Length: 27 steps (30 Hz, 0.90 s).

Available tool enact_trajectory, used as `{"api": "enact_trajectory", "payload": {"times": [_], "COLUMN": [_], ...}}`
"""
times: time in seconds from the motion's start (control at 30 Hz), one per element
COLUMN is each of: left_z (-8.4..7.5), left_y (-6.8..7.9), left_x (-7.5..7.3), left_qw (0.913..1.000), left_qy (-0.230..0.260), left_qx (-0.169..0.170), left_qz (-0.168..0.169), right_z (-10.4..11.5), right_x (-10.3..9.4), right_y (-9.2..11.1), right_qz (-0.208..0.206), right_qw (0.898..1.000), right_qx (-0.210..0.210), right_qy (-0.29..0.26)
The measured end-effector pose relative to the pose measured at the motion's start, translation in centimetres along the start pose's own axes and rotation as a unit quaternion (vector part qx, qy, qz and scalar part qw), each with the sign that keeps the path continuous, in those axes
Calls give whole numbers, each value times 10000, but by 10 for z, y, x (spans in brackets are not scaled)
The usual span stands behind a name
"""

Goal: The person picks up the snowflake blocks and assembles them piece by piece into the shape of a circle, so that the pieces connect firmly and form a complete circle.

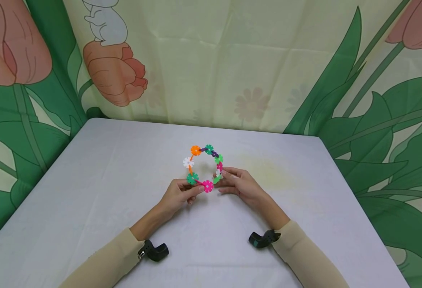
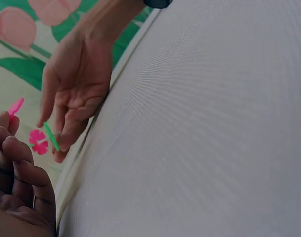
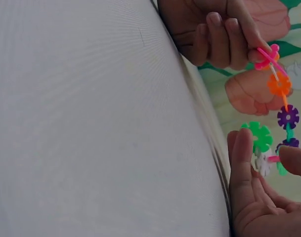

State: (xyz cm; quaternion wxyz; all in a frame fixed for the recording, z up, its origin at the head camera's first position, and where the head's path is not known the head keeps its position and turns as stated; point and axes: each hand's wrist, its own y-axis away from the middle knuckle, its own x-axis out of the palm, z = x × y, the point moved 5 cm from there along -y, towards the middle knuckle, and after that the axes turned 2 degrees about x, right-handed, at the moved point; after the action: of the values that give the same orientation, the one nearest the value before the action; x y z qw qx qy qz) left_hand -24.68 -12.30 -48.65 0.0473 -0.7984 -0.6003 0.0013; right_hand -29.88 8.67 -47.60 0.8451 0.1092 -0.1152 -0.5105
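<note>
A nearly round chain of plastic snowflake discs (image 1: 195, 150) is held up above the table between both hands, its colours orange, white, teal, purple, green and pink. My left hand (image 1: 176, 196) pinches its lower left part, beside a teal disc (image 1: 192, 178) and a bright pink disc (image 1: 208, 186). On the other side, my right hand (image 1: 245, 188) holds the chain between thumb and fingers near a white disc and a green disc (image 3: 258, 137). In the right wrist view, the green disc and the pink disc (image 3: 268, 58) at the chain's two ends are apart.
A white-covered table (image 1: 124, 160) spreads beneath the hands. Behind it hangs a curtain (image 1: 211, 60) printed with tulips and a white animal. Each sleeve cuff carries a black wrist device, one on the left (image 1: 156, 252) and one on the right (image 1: 261, 240).
</note>
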Motion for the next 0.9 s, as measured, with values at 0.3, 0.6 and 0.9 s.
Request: {"api": "enact_trajectory", "payload": {"times": [0.3,0.6,0.9], "left_z": [-1,-3,-2], "left_y": [0,0,1], "left_x": [1,0,-1], "left_qw": [9999,9996,9993], "left_qy": [77,69,133], "left_qx": [87,47,-74], "left_qz": [-68,-277,-355], "right_z": [0,10,13], "right_x": [0,4,8], "right_y": [5,9,10], "right_qz": [227,143,121], "right_qw": [9978,9957,9962], "right_qx": [-10,-119,-180], "right_qy": [-630,-904,-844]}}
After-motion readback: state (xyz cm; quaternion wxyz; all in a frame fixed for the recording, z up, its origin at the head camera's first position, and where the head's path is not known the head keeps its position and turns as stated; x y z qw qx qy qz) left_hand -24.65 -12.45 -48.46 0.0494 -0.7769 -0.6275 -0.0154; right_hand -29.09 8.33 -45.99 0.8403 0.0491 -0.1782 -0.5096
